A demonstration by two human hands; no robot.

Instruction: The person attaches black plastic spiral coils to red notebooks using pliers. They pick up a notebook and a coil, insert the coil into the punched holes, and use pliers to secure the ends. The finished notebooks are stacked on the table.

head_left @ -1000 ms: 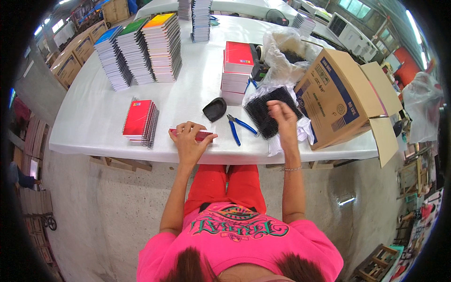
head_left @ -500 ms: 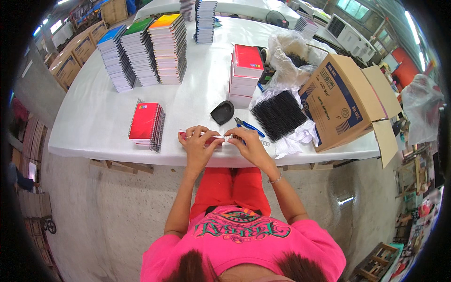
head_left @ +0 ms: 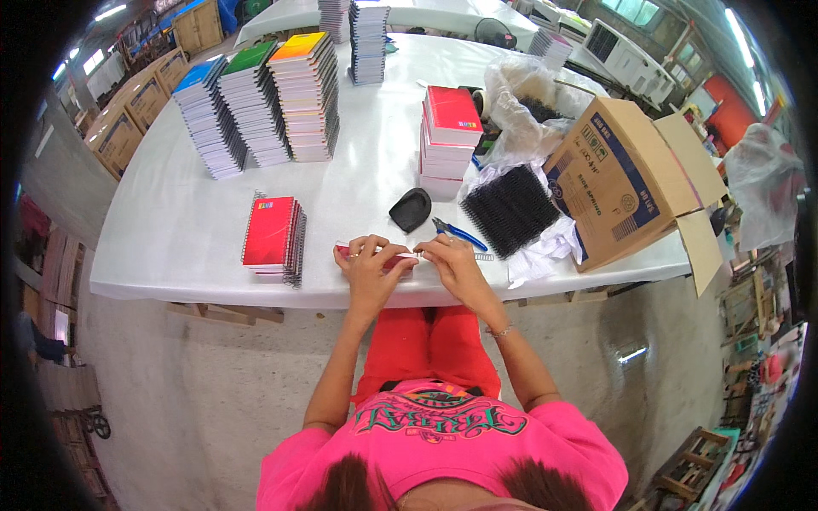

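Head view: at the counter's (head_left: 170,221) near edge, the left hand's (head_left: 372,266) grip clamps one red notebook (head_left: 408,266); the right hand (head_left: 453,265) pinches one spiral coil (head_left: 483,256) at its end. Keeping both aligned should help. Beyond: one pair of blue-handled pliers (head_left: 465,238), three tall notebook stacks (head_left: 256,115).

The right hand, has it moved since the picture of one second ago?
Yes: the right hand was over the pile of black coils; now it is to their left and lower in the view, beside the left hand.
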